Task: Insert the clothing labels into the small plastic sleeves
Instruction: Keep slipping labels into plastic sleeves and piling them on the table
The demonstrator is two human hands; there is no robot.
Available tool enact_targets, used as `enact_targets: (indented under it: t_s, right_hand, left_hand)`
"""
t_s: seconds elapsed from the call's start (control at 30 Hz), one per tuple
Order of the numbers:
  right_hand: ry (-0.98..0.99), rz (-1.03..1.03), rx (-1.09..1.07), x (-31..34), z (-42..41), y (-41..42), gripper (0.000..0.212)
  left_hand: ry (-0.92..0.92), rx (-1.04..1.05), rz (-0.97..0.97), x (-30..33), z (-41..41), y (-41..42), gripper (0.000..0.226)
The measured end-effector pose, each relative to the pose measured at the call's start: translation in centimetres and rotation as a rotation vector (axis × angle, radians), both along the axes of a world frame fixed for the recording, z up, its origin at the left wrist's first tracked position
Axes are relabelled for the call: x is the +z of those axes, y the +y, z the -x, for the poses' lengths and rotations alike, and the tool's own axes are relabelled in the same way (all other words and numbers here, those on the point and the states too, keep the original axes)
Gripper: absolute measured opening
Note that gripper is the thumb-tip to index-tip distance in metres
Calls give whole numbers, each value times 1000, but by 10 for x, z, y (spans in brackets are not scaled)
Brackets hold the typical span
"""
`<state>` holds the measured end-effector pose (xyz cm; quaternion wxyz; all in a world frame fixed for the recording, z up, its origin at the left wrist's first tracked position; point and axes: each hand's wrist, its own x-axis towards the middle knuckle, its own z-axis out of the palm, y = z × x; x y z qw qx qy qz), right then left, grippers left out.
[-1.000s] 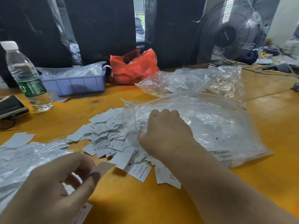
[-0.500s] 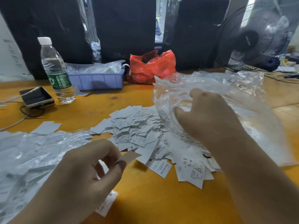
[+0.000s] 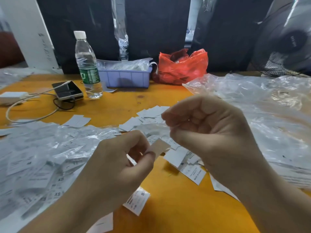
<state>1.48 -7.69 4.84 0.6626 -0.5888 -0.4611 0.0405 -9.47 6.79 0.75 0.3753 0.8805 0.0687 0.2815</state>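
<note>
My left hand (image 3: 121, 163) pinches a small beige label (image 3: 159, 146) between thumb and forefinger, low in the middle. My right hand (image 3: 212, 130) hovers just right of it and a little higher, its fingers curled into a loose fist; I see nothing in it. Under both hands a loose pile of white clothing labels (image 3: 148, 117) is spread on the yellow table (image 3: 176, 207). A heap of small plastic sleeves with labels (image 3: 33, 157) fills the left side. One label marked S (image 3: 137, 201) lies near my left wrist.
A large crumpled clear bag (image 3: 269, 115) covers the right side. At the back stand a water bottle (image 3: 87, 64), a phone (image 3: 67, 90) on a cable, a lilac bin (image 3: 124, 78), a red plastic bag (image 3: 181, 66) and a fan (image 3: 289, 41).
My right hand let go of the large clear bag, which dropped back to the right, and rose towards the left hand with curled fingers. The left hand kept its label. My view swung left.
</note>
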Motion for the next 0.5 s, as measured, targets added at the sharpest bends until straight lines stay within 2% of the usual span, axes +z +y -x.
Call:
enact_targets:
  t_s: [0.07, 0.13, 0.17, 0.2, 0.3, 0.37, 0.5]
  right_hand:
    - [227, -29, 133, -1, -4, 2, 34]
    - [360, -38, 202, -3, -8, 3, 38]
    - [391, -37, 219, -3, -9, 3, 40]
    - [412, -35, 236, -3, -10, 3, 43]
    - [471, -22, 285, -1, -10, 3, 47]
    - [526, 7, 299, -2, -11, 4, 47]
    - [655, 49, 292, -9, -13, 7, 32]
  left_hand:
    - [7, 55, 33, -1, -2, 3, 15]
    - [23, 83, 102, -2, -3, 5, 12]
    - [38, 93, 128, -2, -4, 7, 5]
    - [46, 104, 139, -3, -4, 9, 8]
    - [44, 98, 162, -3, -5, 13, 37]
    - [35, 65, 174, -1, -3, 15, 47]
    - [3, 7, 162, 1, 0, 12, 33]
